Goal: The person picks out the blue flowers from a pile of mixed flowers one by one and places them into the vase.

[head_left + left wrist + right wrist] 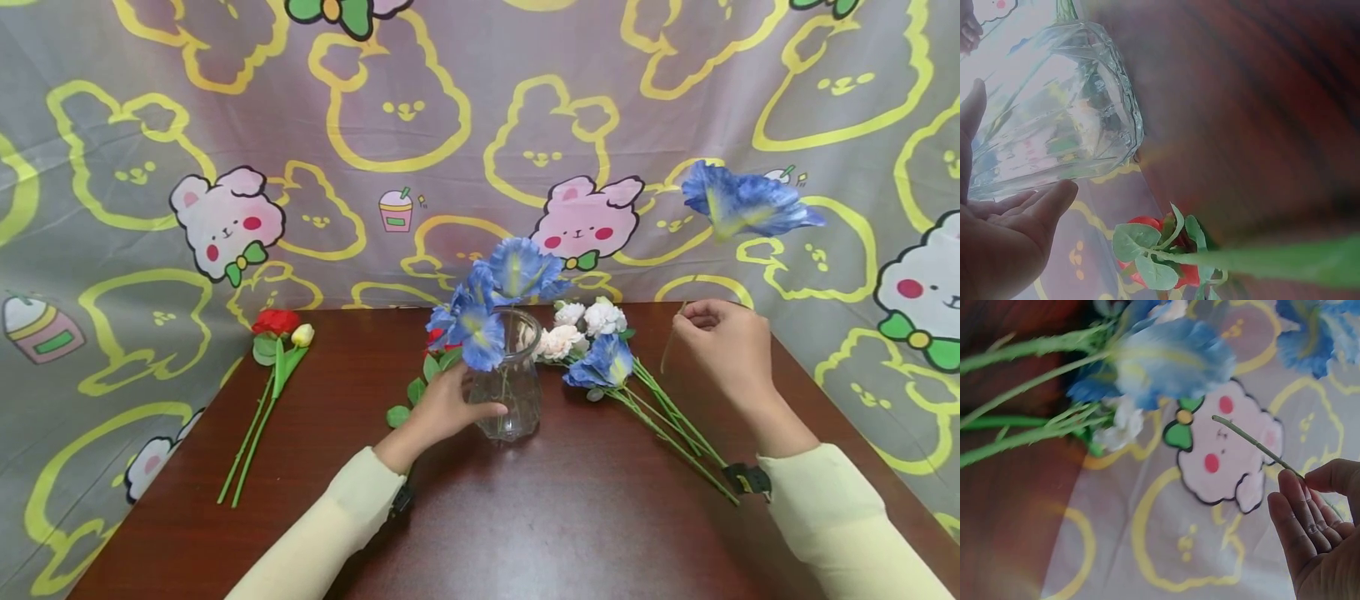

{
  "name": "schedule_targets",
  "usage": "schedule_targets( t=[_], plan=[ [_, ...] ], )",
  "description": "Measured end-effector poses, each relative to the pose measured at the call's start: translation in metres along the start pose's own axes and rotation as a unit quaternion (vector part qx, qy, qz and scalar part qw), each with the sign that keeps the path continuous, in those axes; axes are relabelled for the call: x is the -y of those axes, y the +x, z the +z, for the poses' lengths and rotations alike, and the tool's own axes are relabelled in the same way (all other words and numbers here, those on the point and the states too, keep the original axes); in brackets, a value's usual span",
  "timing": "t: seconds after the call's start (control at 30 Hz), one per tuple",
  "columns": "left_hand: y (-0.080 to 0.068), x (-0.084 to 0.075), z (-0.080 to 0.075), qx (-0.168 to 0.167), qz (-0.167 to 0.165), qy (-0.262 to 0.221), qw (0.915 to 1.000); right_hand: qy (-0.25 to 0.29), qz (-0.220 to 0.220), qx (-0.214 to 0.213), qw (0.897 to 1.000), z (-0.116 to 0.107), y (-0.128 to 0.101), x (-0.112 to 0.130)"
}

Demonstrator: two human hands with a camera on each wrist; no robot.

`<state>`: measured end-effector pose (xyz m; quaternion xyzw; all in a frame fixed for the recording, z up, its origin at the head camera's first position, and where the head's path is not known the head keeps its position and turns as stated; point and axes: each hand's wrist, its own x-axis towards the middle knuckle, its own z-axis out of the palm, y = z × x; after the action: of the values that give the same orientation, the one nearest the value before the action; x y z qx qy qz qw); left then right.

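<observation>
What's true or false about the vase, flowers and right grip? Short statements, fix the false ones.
1. The right grip pinches a thin green stem. True.
2. A red ruffled flower and a cream tulip-shaped flower lie left of the clear faceted glass vase. True.
3. The vase lies on its side. False: it stands upright.
4. The white ruffled flowers are left of the vase. False: they are right of it.
</observation>
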<state>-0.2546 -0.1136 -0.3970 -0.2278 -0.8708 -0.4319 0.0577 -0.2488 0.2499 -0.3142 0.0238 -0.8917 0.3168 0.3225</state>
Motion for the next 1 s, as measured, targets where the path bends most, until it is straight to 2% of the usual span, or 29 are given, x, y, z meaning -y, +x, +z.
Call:
schedule_targets(
  t=[0.17, 0.27, 0.53, 0.63, 0.73, 0.8, 0.87, 1.0],
  plan=[
    [-0.001, 0.0, -0.003, -0.006, 0.028, 0.002, 0.9996, 0.027, -0.026, -0.005, 0.999, 0.001, -0.002, 0.017],
    [-0.002, -0.002, -0.007, -0.008, 0.026, 0.012, 0.9996, 0.045, -0.035, -0.008, 0.998, 0.002, -0.003, 0.026],
    [-0.003, -0.004, -0.029, -0.007, -0.049, 0.025, 0.9985, 0.07, -0.054, -0.007, 0.996, 0.001, -0.007, 0.049],
    [-0.005, -0.004, -0.038, -0.027, -0.076, 0.04, 0.9959, 0.081, -0.055, 0.001, 0.995, 0.0, -0.01, 0.057],
    [-0.009, -0.005, -0.047, -0.056, -0.09, 0.032, 0.9939, 0.089, -0.057, 0.011, 0.994, -0.002, -0.013, 0.066],
    [-0.011, -0.007, -0.053, -0.074, -0.082, 0.012, 0.9938, 0.095, -0.06, 0.016, 0.994, -0.002, -0.016, 0.072],
    [-0.014, -0.01, -0.058, -0.091, -0.06, 0.001, 0.9941, 0.1, -0.066, 0.019, 0.993, -0.002, -0.019, 0.077],
    [-0.017, -0.019, -0.066, -0.127, 0.009, -0.001, 0.9919, 0.113, -0.094, 0.026, 0.989, -0.001, -0.023, 0.084]
  ],
)
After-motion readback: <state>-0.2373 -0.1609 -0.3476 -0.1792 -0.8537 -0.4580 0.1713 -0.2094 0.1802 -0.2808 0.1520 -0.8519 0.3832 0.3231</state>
